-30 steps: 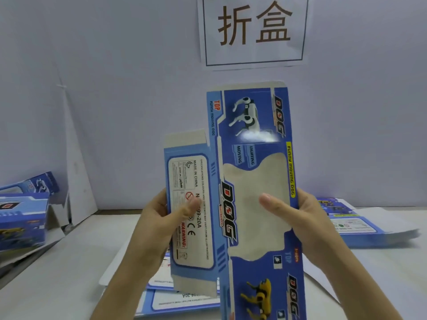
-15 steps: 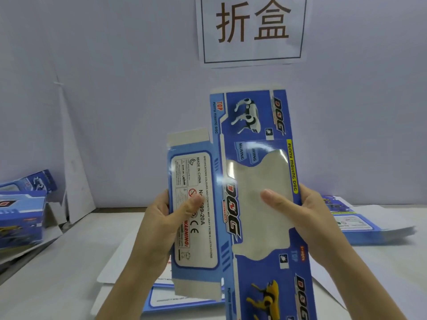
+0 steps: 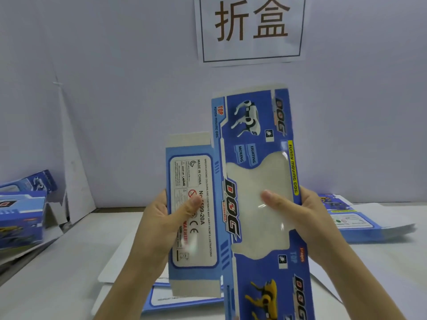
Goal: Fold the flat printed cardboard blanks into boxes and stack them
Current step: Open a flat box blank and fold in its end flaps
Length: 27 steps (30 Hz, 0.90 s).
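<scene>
I hold a flat blue printed cardboard blank upright in front of me, above the table. It shows a "DOG" logo, a clear plastic window and a pale label panel on its left side. My left hand grips the label panel's left edge, thumb pressed on the print. My right hand grips the right edge, thumb lying across the window. More flat blanks lie on the table under my hands. Folded blue boxes are piled at the far left.
A stack of flat blanks lies on the white table at the right. A paper sign with two brown characters hangs on the grey wall behind. A white sheet leans in the left corner.
The blank has tilted slightly and shifted a little right in my hands; glare on the window moved. Both grips stay the same.
</scene>
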Each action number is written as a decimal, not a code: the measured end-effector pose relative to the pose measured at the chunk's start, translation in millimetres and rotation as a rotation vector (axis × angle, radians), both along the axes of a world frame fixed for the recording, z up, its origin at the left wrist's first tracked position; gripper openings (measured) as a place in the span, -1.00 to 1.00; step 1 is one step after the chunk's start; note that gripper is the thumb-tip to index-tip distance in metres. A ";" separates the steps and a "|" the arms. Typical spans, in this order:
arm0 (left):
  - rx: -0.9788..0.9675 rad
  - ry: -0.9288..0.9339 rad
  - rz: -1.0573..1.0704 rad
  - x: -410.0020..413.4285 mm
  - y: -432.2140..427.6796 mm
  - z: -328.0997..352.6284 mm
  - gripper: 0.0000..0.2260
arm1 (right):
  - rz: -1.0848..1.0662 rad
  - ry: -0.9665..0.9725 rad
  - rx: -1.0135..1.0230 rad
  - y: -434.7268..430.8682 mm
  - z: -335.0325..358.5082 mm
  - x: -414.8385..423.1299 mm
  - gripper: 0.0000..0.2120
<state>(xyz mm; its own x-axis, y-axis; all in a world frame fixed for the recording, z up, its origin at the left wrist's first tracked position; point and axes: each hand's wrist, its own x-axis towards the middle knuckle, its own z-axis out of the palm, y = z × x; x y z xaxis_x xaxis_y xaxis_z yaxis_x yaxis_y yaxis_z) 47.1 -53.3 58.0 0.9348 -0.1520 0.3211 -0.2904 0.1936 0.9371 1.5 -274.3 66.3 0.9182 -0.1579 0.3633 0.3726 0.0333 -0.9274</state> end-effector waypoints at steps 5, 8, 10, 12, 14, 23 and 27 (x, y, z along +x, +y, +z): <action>0.008 -0.004 0.010 0.5 -1.1 -0.8 -0.51 | -0.007 -0.032 0.007 0.6 0.1 -0.9 -0.67; 0.030 0.014 0.012 1.5 1.5 0.3 -0.56 | -0.012 -0.033 0.005 1.9 -0.5 -0.5 -0.69; 0.039 0.014 0.031 2.5 2.1 0.0 -0.58 | -0.018 -0.039 -0.001 3.2 -1.0 0.3 -0.69; 0.052 0.002 0.041 3.2 2.1 -0.7 -0.55 | -0.009 -0.033 0.001 4.2 -0.7 0.4 -0.69; 0.049 -0.005 0.047 3.5 2.7 -1.4 -0.55 | -0.006 -0.030 0.004 4.9 0.3 -0.5 -0.69; 0.314 -0.333 0.205 -16.2 -25.7 -6.6 -0.36 | -0.003 -0.227 -0.029 37.2 -5.7 2.1 -0.75; 0.106 -0.134 -0.048 -22.6 -31.7 -7.4 -0.18 | 0.170 -0.234 -0.291 50.2 -15.8 0.6 -0.59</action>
<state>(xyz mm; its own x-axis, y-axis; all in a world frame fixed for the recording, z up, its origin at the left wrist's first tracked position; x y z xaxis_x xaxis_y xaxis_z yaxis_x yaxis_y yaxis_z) 24.6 -84.9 50.6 0.8753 -0.2351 0.4225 -0.4073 0.1124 0.9063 2.2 -224.0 50.5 0.8094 0.1288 0.5730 0.5868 -0.1386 -0.7978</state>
